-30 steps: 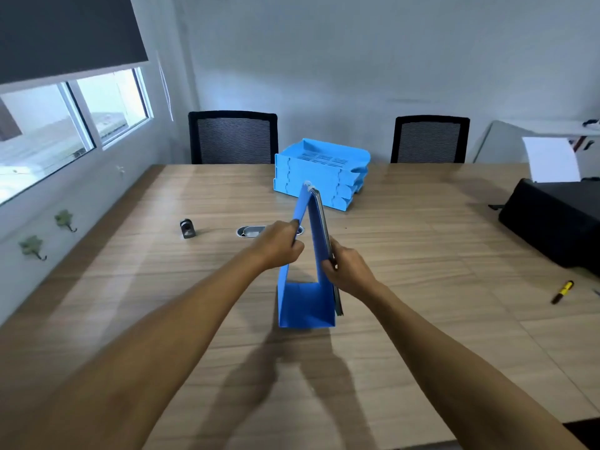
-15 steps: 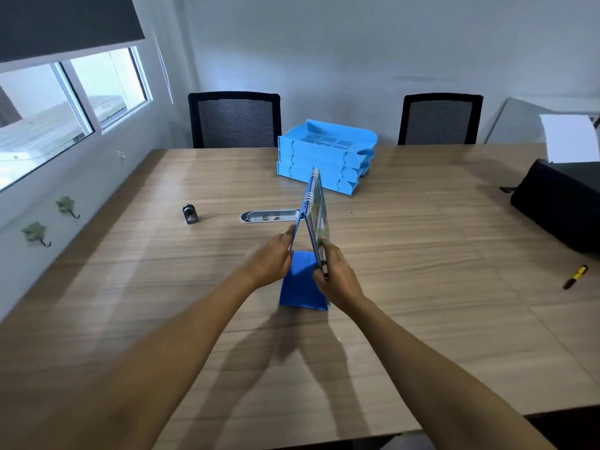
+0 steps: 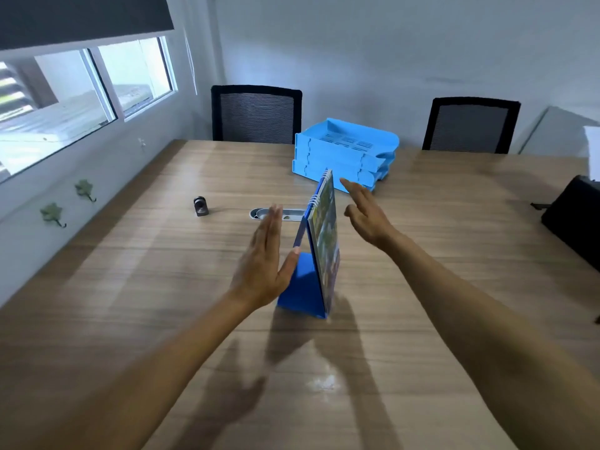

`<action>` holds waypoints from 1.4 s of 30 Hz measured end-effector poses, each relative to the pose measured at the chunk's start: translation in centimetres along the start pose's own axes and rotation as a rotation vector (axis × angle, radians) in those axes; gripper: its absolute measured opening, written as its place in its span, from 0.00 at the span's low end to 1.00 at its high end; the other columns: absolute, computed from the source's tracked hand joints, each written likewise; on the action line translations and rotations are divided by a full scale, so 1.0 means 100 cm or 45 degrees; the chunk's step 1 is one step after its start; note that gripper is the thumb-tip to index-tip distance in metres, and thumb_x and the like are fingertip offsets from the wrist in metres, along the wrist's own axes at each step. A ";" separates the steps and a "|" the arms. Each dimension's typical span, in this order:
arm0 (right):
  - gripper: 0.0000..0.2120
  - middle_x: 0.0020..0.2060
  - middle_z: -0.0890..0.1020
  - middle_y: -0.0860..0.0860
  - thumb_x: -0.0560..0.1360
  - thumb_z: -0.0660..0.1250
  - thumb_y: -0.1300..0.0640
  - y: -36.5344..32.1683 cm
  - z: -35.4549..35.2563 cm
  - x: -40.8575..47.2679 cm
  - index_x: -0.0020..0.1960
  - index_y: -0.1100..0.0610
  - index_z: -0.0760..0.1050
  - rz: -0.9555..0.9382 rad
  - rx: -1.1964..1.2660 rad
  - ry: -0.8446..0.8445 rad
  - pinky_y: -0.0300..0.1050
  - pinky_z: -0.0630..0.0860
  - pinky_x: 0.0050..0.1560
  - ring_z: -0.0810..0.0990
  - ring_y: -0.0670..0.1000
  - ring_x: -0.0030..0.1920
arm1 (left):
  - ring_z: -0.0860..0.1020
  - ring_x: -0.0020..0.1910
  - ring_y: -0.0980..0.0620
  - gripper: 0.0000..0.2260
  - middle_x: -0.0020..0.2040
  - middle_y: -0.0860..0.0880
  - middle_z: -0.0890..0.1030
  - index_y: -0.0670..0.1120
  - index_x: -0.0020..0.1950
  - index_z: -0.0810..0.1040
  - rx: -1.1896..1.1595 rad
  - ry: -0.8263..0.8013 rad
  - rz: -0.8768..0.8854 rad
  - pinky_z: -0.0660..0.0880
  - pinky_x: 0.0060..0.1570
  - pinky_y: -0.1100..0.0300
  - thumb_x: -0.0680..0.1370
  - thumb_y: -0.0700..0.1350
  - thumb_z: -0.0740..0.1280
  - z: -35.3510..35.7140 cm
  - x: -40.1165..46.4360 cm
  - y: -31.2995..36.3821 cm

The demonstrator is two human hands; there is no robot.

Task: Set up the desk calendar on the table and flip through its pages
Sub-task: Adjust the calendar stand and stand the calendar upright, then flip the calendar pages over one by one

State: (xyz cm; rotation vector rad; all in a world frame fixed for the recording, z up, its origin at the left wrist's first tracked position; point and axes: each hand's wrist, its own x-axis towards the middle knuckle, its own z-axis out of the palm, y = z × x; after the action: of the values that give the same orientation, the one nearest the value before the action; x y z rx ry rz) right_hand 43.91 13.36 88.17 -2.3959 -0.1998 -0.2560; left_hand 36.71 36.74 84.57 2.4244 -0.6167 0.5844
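Note:
The blue desk calendar (image 3: pixel 324 248) stands upright as a tent on the wooden table (image 3: pixel 162 287), seen edge-on, its white spiral at the top and a colourful picture page facing right. My left hand (image 3: pixel 263 258) is flat and open just left of it, the thumb tip close to or touching the blue back panel. My right hand (image 3: pixel 367 212) hovers open to the right of the calendar, apart from it, fingers spread.
A stack of blue letter trays (image 3: pixel 344 154) sits behind the calendar. A small black object (image 3: pixel 200 206) and a grey cable port (image 3: pixel 279 213) lie to the left. Two black chairs (image 3: pixel 256 113) stand at the far side. A black bag (image 3: pixel 574 219) is at the right edge.
Both hands have let go of the calendar and opened, moving out to either side. The calendar now stands by itself on the table.

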 end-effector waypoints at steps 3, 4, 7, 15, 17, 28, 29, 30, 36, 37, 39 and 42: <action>0.35 0.79 0.51 0.53 0.77 0.58 0.60 -0.015 -0.016 0.028 0.79 0.44 0.48 -0.078 -0.356 -0.173 0.59 0.58 0.75 0.54 0.58 0.78 | 0.52 0.77 0.52 0.33 0.78 0.43 0.53 0.39 0.77 0.50 0.234 0.060 0.212 0.45 0.74 0.68 0.78 0.54 0.58 -0.008 0.009 0.014; 0.36 0.79 0.51 0.52 0.77 0.59 0.61 -0.019 -0.019 0.035 0.79 0.44 0.47 -0.097 -0.424 -0.210 0.59 0.59 0.74 0.54 0.59 0.78 | 0.52 0.77 0.52 0.33 0.78 0.44 0.54 0.39 0.77 0.52 0.305 0.030 0.255 0.44 0.75 0.67 0.78 0.54 0.58 -0.009 0.011 0.017; 0.38 0.80 0.50 0.50 0.76 0.59 0.66 -0.027 -0.020 0.047 0.79 0.45 0.47 -0.161 -0.544 -0.291 0.58 0.60 0.73 0.54 0.58 0.78 | 0.57 0.77 0.50 0.32 0.77 0.42 0.60 0.39 0.76 0.57 0.451 -0.082 0.296 0.50 0.76 0.61 0.78 0.56 0.57 -0.012 0.017 0.021; 0.34 0.78 0.58 0.50 0.76 0.59 0.63 -0.021 -0.022 0.054 0.77 0.45 0.55 -0.127 -0.543 -0.277 0.58 0.62 0.73 0.59 0.60 0.75 | 0.71 0.70 0.44 0.30 0.69 0.40 0.74 0.38 0.70 0.70 0.597 -0.092 0.320 0.62 0.68 0.53 0.79 0.59 0.53 -0.022 0.029 0.022; 0.33 0.77 0.59 0.51 0.75 0.59 0.63 -0.020 -0.025 0.048 0.77 0.46 0.57 -0.094 -0.501 -0.237 0.56 0.63 0.72 0.61 0.61 0.72 | 0.70 0.71 0.44 0.33 0.70 0.41 0.73 0.39 0.71 0.69 0.636 -0.134 0.281 0.60 0.69 0.53 0.78 0.63 0.47 -0.027 0.034 0.017; 0.26 0.63 0.65 0.59 0.76 0.60 0.56 -0.031 -0.033 0.012 0.73 0.48 0.64 0.009 -0.614 -0.029 0.50 0.75 0.58 0.74 0.62 0.55 | 0.47 0.79 0.47 0.45 0.79 0.46 0.55 0.43 0.78 0.54 0.885 -0.451 -0.056 0.51 0.75 0.47 0.71 0.73 0.38 -0.041 0.087 -0.008; 0.26 0.63 0.64 0.59 0.76 0.60 0.55 -0.033 -0.030 0.008 0.74 0.48 0.64 0.017 -0.624 -0.030 0.51 0.75 0.58 0.74 0.62 0.55 | 0.46 0.79 0.47 0.44 0.80 0.47 0.54 0.44 0.78 0.53 0.871 -0.466 -0.090 0.50 0.75 0.46 0.72 0.73 0.40 -0.042 0.091 -0.012; 0.27 0.63 0.64 0.59 0.76 0.60 0.55 -0.035 -0.027 0.005 0.74 0.48 0.63 0.022 -0.632 -0.030 0.51 0.76 0.58 0.74 0.62 0.55 | 0.46 0.79 0.47 0.43 0.80 0.47 0.53 0.44 0.78 0.53 0.855 -0.480 -0.114 0.51 0.76 0.46 0.72 0.72 0.41 -0.042 0.095 -0.015; 0.31 0.68 0.62 0.59 0.76 0.59 0.53 -0.043 -0.015 -0.011 0.78 0.47 0.55 0.070 -0.668 0.019 0.52 0.71 0.64 0.70 0.62 0.62 | 0.51 0.79 0.47 0.38 0.79 0.45 0.54 0.44 0.78 0.53 0.577 -0.464 -0.187 0.55 0.76 0.48 0.76 0.68 0.44 -0.042 0.099 -0.028; 0.33 0.70 0.60 0.60 0.77 0.59 0.53 -0.044 -0.013 -0.015 0.79 0.47 0.52 0.098 -0.587 0.043 0.52 0.70 0.66 0.68 0.62 0.65 | 0.52 0.78 0.46 0.37 0.79 0.44 0.54 0.44 0.78 0.52 0.420 -0.421 -0.256 0.55 0.76 0.48 0.77 0.67 0.45 -0.039 0.096 -0.030; 0.36 0.75 0.54 0.60 0.77 0.60 0.56 -0.045 -0.004 -0.026 0.79 0.50 0.45 0.226 -0.231 0.125 0.52 0.63 0.72 0.60 0.61 0.73 | 0.54 0.78 0.45 0.36 0.79 0.43 0.54 0.43 0.78 0.49 0.077 -0.315 -0.456 0.55 0.75 0.49 0.78 0.64 0.48 -0.033 0.086 -0.029; 0.37 0.79 0.45 0.54 0.79 0.57 0.60 -0.042 0.017 -0.042 0.79 0.52 0.39 0.584 0.495 0.162 0.51 0.53 0.76 0.47 0.56 0.79 | 0.58 0.77 0.42 0.34 0.78 0.42 0.58 0.42 0.78 0.50 -0.298 -0.262 -0.793 0.57 0.73 0.48 0.79 0.63 0.48 -0.019 0.072 -0.027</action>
State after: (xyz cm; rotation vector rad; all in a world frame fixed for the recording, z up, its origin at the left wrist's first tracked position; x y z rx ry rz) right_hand 39.19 17.33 88.59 -1.9636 0.3296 -0.1366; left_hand 43.43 37.71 88.65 2.2907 0.0164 0.0035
